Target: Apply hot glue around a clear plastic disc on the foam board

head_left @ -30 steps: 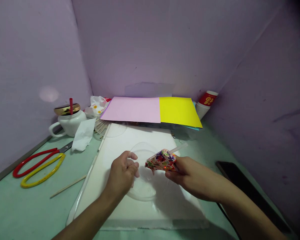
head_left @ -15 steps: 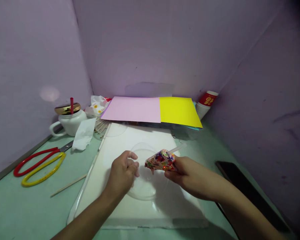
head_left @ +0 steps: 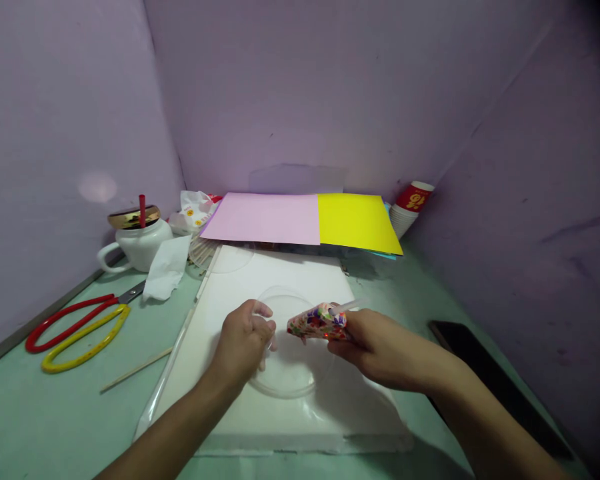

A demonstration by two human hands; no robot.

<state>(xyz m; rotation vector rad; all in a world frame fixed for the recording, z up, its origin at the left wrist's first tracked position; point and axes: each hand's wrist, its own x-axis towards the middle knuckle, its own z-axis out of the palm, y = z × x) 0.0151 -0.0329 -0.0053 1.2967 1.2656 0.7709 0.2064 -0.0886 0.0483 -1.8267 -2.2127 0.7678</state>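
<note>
My right hand (head_left: 375, 343) is wrapped round a flower-patterned hot glue gun (head_left: 317, 323). Its nozzle points left, a small red light glows on its side, and a translucent glue stick (head_left: 349, 307) sticks out of its back. Below the nozzle is a clear round plastic lid (head_left: 290, 383), hard to make out against the white board (head_left: 275, 267). My left hand (head_left: 245, 340) has curled fingers at the lid's left side and appears to grip its edge. The glue gun's tip hangs over the lid, just right of my left fingertips; whether it touches I cannot tell.
Scissors (head_left: 80, 330) with red and yellow handles, a wooden stick (head_left: 135, 371), a tissue (head_left: 167, 270) and a white mug (head_left: 143, 247) lie left. Pink paper (head_left: 265, 217) and yellow paper (head_left: 357, 223) are behind. Stacked paper cups (head_left: 410, 207) stand back right; a black phone-like slab (head_left: 495, 380) lies right.
The glue gun has tipped a little, its back end and glue stick now lower. My left hand has stayed nearly in place, and the view has shifted slightly.
</note>
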